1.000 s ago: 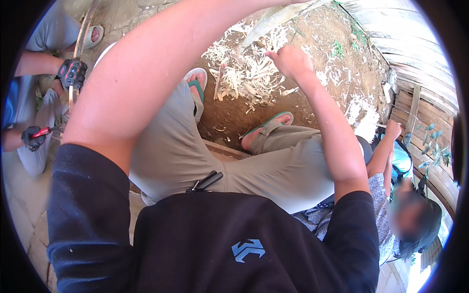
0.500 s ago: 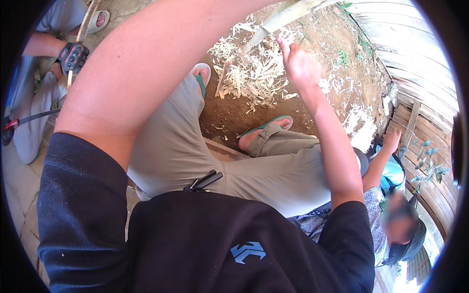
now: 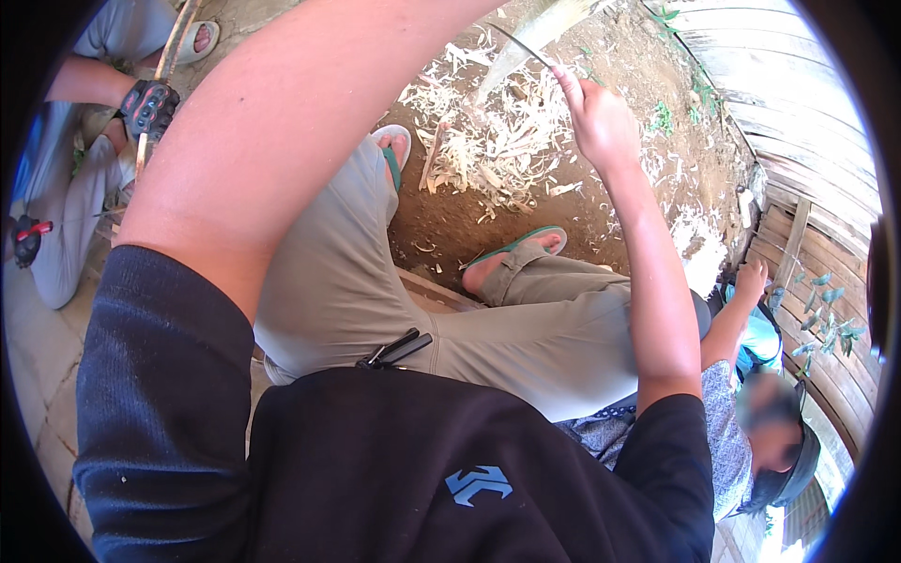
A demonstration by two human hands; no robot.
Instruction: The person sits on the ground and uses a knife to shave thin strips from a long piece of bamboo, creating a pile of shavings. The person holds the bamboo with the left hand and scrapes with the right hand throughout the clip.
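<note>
My right hand (image 3: 603, 117) is closed round a knife (image 3: 521, 47), its narrow dark blade slanting up and left from the fist; the handle is hidden by my fingers. Behind the blade, a pale length of wood or bamboo (image 3: 535, 54) runs down from the top edge to a tapered end over the shavings. Across the upper left stretches my left forearm, and its hand lies beyond the top edge. What that hand touches does not show.
Wood shavings (image 3: 479, 155) litter the brown dirt around my sandalled feet. A gloved co-worker (image 3: 150, 111) at left handles thin strips. Close on my right sits another person (image 3: 741, 450), beside a plank wall (image 3: 788, 103) and a leafy plant (image 3: 826, 319).
My right hand has shifted slightly right and down with the knife. The blade has swung up from its downward slant along the pale piece. The left co-worker's gloved hand has moved slightly right.
</note>
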